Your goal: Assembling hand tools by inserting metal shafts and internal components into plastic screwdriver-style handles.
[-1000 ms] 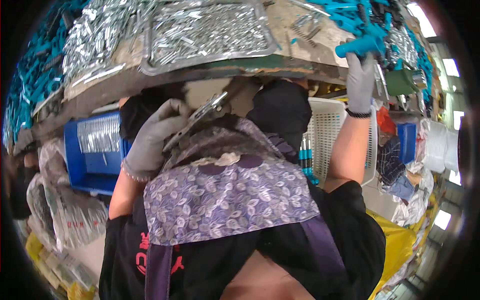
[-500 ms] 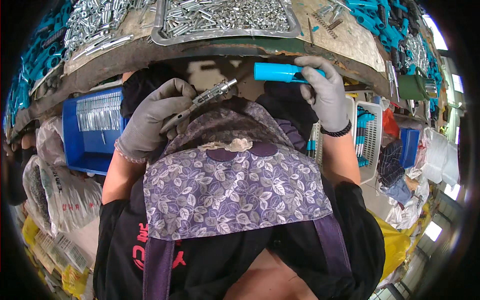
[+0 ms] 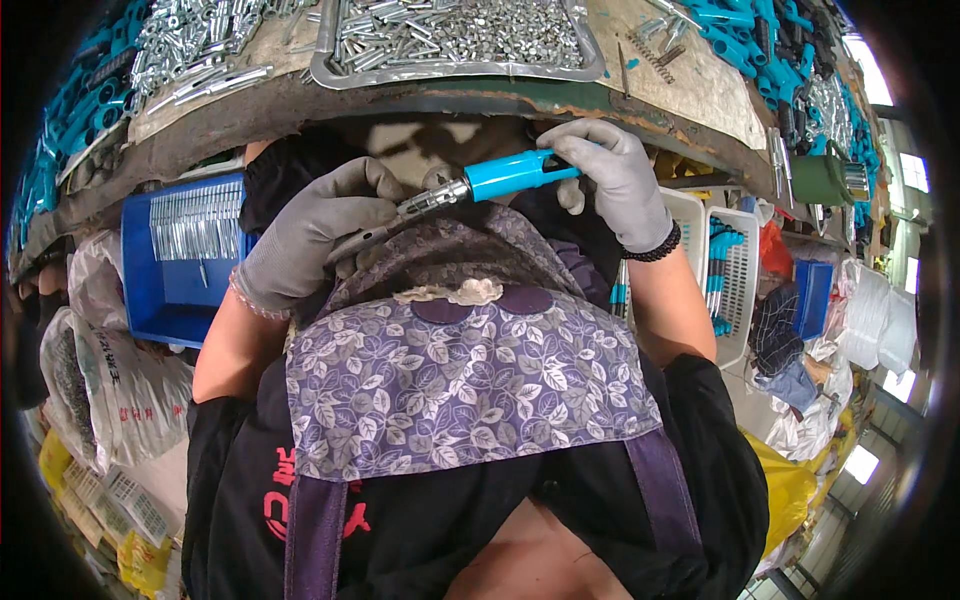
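Observation:
Above my apron, my gloved left hand [image 3: 325, 225] is closed round a metal rod with a spring mechanism [image 3: 432, 200]. My gloved right hand [image 3: 612, 180] grips a turquoise sleeve [image 3: 508, 176] at its far right end, where a slot shows in its side. The left end of the sleeve meets the tip of the rod, and part of the rod appears to sit inside it. Both parts tilt, with the right end higher. Fingers hide much of the rod's lower left end.
Ahead is a bench edge [image 3: 470, 98] with a metal tray [image 3: 455, 72] of small metal pieces. Turquoise parts [image 3: 735, 40] are heaped on the bench. A blue bin [image 3: 180, 300] with metal rods stands left; white baskets [image 3: 738, 290] with turquoise-and-black pieces stand right.
My right hand has moved left and slightly down with the turquoise sleeve. The gap between sleeve and metal rod has closed. My left hand keeps its hold on the rod.

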`<state>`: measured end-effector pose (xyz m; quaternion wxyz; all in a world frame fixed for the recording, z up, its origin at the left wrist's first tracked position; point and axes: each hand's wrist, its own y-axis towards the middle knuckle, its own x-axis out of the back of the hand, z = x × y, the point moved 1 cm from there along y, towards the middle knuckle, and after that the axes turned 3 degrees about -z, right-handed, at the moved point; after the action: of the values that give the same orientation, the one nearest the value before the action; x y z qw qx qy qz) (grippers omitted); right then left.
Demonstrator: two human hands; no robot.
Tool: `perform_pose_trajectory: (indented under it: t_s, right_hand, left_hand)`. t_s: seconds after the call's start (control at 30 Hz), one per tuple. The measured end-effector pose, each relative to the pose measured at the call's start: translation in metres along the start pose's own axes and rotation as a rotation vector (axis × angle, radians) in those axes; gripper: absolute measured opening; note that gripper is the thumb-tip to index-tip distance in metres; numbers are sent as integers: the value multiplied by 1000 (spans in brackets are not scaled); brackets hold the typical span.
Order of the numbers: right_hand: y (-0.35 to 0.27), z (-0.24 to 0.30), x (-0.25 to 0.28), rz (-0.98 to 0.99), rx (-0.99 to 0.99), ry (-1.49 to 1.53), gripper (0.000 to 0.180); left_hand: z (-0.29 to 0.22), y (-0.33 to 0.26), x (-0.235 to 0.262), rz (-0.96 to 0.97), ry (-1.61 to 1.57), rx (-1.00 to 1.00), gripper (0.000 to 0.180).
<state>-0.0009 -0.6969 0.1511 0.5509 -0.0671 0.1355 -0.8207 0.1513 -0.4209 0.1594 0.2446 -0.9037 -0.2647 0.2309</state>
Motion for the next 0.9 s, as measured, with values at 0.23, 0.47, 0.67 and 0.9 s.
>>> perform_pose_trajectory:
  t_s: [0.23,0.47,0.67,0.9]
  right_hand:
    - [-4,1,-4,32,-10,19,22]
    - [-9,-10,-15,96,-67,65,22]
    - [-6,-26,-42,175,-21,107,24]
    - [-9,-39,-46,174,-45,121,20]
  left_hand:
    - [3,2,-4,-13,-15,-10,11]
    - [0,3,-18,39,18,-12,8]
    - [21,30,-8,-27,620,-740,19]
    - [17,19,-25,-166,526,-71,23]
